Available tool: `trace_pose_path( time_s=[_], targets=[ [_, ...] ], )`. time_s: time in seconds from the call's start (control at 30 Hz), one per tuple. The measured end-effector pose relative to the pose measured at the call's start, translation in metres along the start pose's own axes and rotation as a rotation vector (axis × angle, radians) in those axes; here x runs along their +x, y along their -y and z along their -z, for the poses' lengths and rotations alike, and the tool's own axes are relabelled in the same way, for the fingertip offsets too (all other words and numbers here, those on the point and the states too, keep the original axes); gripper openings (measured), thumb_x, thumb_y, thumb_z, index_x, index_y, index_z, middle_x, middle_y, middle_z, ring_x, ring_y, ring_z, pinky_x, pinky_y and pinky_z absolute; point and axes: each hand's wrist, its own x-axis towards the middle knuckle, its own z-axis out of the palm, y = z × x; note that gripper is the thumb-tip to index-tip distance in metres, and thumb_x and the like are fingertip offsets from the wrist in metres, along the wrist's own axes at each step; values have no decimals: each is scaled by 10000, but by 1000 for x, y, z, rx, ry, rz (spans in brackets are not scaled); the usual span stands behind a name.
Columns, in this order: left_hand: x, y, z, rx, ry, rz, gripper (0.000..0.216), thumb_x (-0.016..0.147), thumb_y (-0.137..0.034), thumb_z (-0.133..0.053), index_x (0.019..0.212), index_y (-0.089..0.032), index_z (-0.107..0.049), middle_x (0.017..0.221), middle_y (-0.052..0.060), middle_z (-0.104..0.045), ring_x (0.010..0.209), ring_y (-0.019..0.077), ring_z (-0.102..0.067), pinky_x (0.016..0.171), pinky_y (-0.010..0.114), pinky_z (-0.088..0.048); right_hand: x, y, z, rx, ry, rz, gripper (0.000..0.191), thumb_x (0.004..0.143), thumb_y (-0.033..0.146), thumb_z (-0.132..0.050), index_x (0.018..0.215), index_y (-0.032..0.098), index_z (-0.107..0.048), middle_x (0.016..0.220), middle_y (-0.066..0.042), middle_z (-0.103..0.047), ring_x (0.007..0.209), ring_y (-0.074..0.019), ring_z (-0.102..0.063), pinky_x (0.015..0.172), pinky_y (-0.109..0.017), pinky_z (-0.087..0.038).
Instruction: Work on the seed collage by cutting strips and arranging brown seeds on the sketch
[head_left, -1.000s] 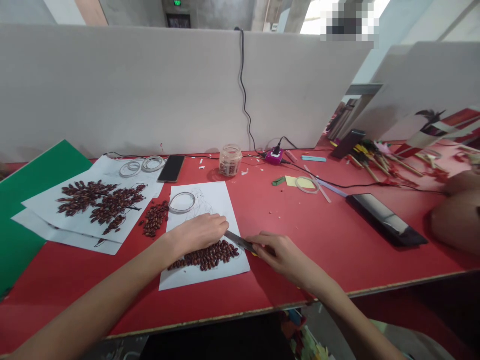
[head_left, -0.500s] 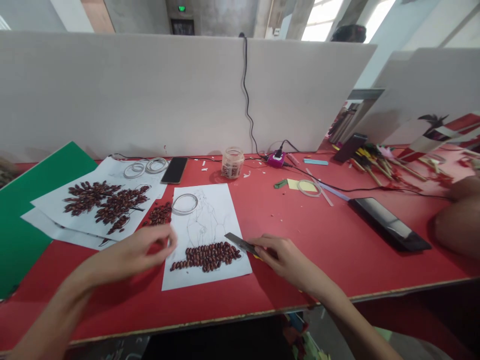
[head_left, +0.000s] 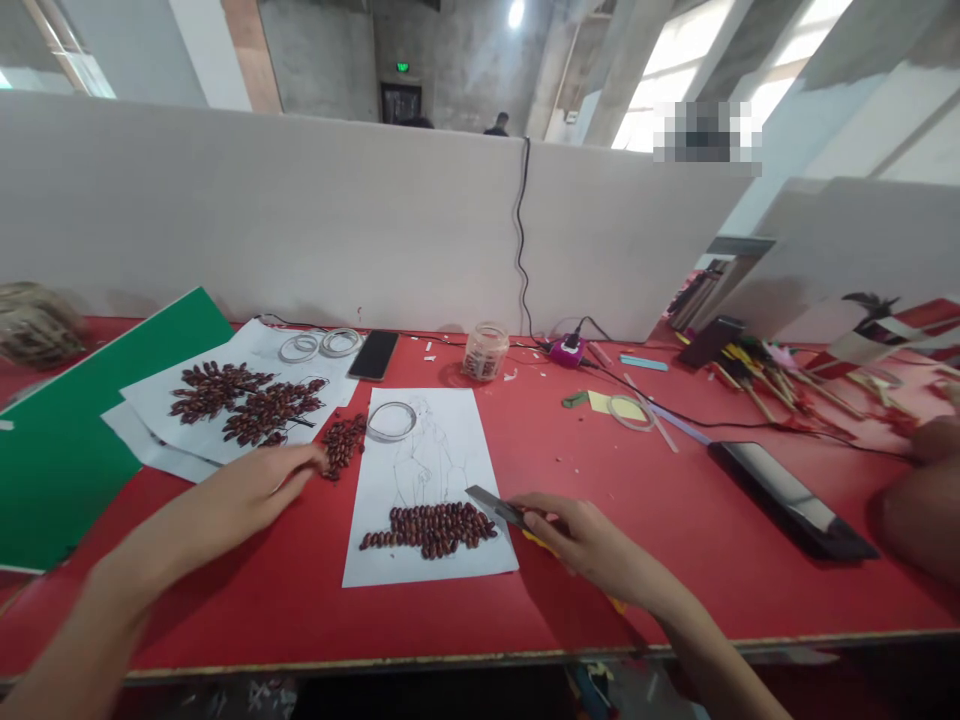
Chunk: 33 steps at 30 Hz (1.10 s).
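My left hand (head_left: 255, 490) reaches to the edge of a loose pile of dark red-brown beans (head_left: 343, 442), its fingertips close together there. Whatever is between them is hidden. My right hand (head_left: 574, 535) is wrapped round a utility knife (head_left: 496, 506), whose grey blade points left over the sheet's right edge; yellow shows below the hand. Between my hands lies a white sheet (head_left: 367, 570) with a pencil figure drawing. Beans are set in close rows (head_left: 431, 528) across the lower part of the drawing. A clear ring (head_left: 391, 421) rests on the sheet's upper left.
Left are bean-covered drawings (head_left: 255, 400) and a green board (head_left: 82, 470). Behind stand a phone (head_left: 374, 355), a glass jar (head_left: 485, 352) and a purple power adapter (head_left: 568, 350). A black tablet-like device (head_left: 792, 500) lies right, near another person's arm (head_left: 915, 510). A white partition (head_left: 337, 220) closes the back.
My left hand has moved from beside the sheet's left edge to the bean pile, its fingers closing together. My right hand keeps the knife in about the same place. The camera view has tilted up.
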Motion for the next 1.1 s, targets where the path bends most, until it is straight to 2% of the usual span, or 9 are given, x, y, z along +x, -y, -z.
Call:
trace_pose_path(
  time_s=[0.1,0.2,0.37,0.53,0.63,0.73,0.83,0.93,1.1],
  targets=[
    [69,-28,-25,165,-33,-151,286,969,-272,-486,1185,-219,-665,1253,91,-661,1137,267,-616,948,375,-491,0,-3,-1,52,-42,-27,433,1018,507,-468,1297,229,-647,838,-42,-644,668,-154,-557,564,-269,-453],
    [100,-33,-50,306,-20,-214,185,923,-186,-535,1013,-174,-696,1225,119,-657,1103,279,-616,898,378,-486,0,-6,-2,129,-23,-70,448,1004,534,-485,1307,240,-633,873,-44,-632,656,-145,-540,531,-253,-442],
    [95,-27,-64,237,-124,-210,163,971,-212,-505,877,-190,-636,955,60,-700,922,228,-633,758,313,-455,-1,-9,9,170,-43,-109,487,983,589,-494,1267,220,-636,804,-15,-560,610,-128,-504,487,-229,-436],
    [91,-28,-65,255,-110,-210,162,934,-166,-503,789,-197,-566,863,38,-679,737,181,-622,638,286,-381,-6,-27,34,90,-140,-158,502,963,617,-490,1186,211,-681,889,-63,-676,703,-189,-618,508,-259,-476],
    [92,-30,-65,338,-94,-239,146,913,-138,-497,789,-193,-550,869,40,-678,771,195,-629,666,300,-380,4,-41,46,-48,-296,-150,473,937,593,-523,1168,219,-698,1005,-91,-739,863,-258,-692,642,-317,-539],
    [90,-30,-63,343,-75,-250,126,887,-115,-493,808,-194,-549,891,30,-682,782,188,-631,691,302,-384,27,-45,46,-249,-419,-218,432,942,503,-497,1187,198,-681,967,-119,-750,873,-297,-714,752,-403,-557],
    [88,-27,-64,323,-88,-245,111,873,-114,-496,821,-194,-554,904,25,-686,801,188,-634,730,310,-392,50,-33,30,-406,-552,-78,431,953,426,-485,1268,178,-644,1261,-197,-662,1200,-361,-605,1005,-537,-474],
    [88,-24,-66,295,-134,-255,107,896,-143,-498,840,-196,-572,921,30,-696,849,202,-636,767,324,-405,65,-16,7,-224,-397,22,557,999,514,-440,1471,220,-473,1495,-157,-515,1351,-307,-516,1117,-497,-416],
    [90,-22,-67,110,-285,-217,81,941,-219,-513,953,-219,-594,997,36,-722,921,211,-654,895,375,-440,66,1,-18,90,-266,-66,749,999,634,-392,1593,196,-264,1625,-167,-347,1487,-301,-356,1196,-516,-321]
  ],
)
